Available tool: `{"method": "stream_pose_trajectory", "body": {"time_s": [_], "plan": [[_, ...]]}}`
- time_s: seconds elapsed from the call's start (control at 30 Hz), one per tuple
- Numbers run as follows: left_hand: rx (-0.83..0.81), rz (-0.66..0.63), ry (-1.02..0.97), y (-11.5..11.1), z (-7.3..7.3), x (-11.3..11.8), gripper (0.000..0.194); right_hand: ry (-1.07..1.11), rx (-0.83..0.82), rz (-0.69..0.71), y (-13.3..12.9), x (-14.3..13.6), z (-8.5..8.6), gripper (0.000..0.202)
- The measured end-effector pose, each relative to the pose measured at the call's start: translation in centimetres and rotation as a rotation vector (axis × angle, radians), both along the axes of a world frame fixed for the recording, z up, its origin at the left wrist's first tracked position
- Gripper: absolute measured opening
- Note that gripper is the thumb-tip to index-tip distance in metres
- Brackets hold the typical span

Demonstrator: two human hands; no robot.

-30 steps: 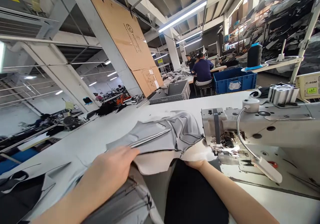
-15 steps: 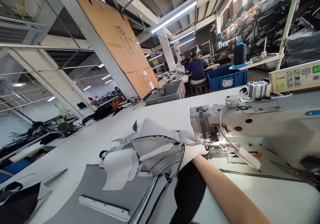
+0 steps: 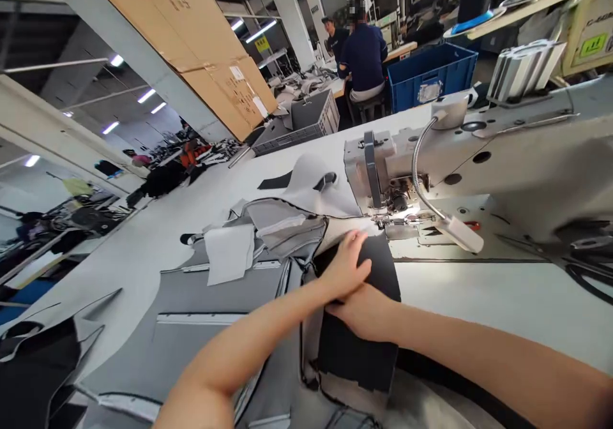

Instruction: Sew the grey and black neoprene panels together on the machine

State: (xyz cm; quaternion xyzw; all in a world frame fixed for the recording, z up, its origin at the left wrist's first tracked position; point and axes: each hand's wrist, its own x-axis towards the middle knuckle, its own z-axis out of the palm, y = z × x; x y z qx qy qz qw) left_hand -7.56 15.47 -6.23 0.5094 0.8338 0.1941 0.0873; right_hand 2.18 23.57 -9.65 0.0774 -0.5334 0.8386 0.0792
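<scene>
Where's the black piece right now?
In the head view, just right of centre: the black piece lies beneath the left hand and right hand, beside the grey fabric, on the near side of the sewing machine.

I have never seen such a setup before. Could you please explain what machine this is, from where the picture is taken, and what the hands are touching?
Of course. The camera sits on the person's head, looking forward and down. The big grey machine is a sewing machine, with a small bendable lamp lighting its stitching area. On the white table lie grey fabric panels, some with pale strips. The person's bare left hand and right hand are close together on a black piece. I cannot tell how firmly they hold it.
</scene>
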Motion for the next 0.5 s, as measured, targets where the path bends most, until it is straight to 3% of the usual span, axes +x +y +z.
{"method": "stream_pose_trajectory", "body": {"time_s": [0.03, 0.1, 0.17, 0.27, 0.4, 0.5], "plan": [[0.014, 0.027, 0.063, 1.6, -1.3, -1.4, 0.058, 0.024, 0.194, 0.094, 1.8, 1.5, -0.2, 0.032], [0.012, 0.023, 0.203, 3.3, -3.2, -4.1, 0.052, 0.145, 1.067, 0.230, 6.0, 3.9, -0.1, 0.053], [-0.001, -0.014, 0.329, 3.8, -3.9, -6.1, 0.045, 0.193, 1.446, 0.233, 9.3, 4.9, 0.1, 0.058], [-0.038, -0.073, 0.510, 3.5, -3.8, -7.6, 0.038, 0.288, 1.570, 0.198, 10.9, 3.5, 0.0, 0.054], [-0.156, -0.137, 0.750, 3.5, -2.9, -8.5, 0.035, 0.330, 1.590, 0.146, 8.7, 0.1, -0.9, 0.059], [-0.221, -0.154, 0.859, 4.1, -2.6, -9.1, 0.031, 0.313, 1.569, 0.119, 7.7, -0.6, -1.6, 0.058]]}}
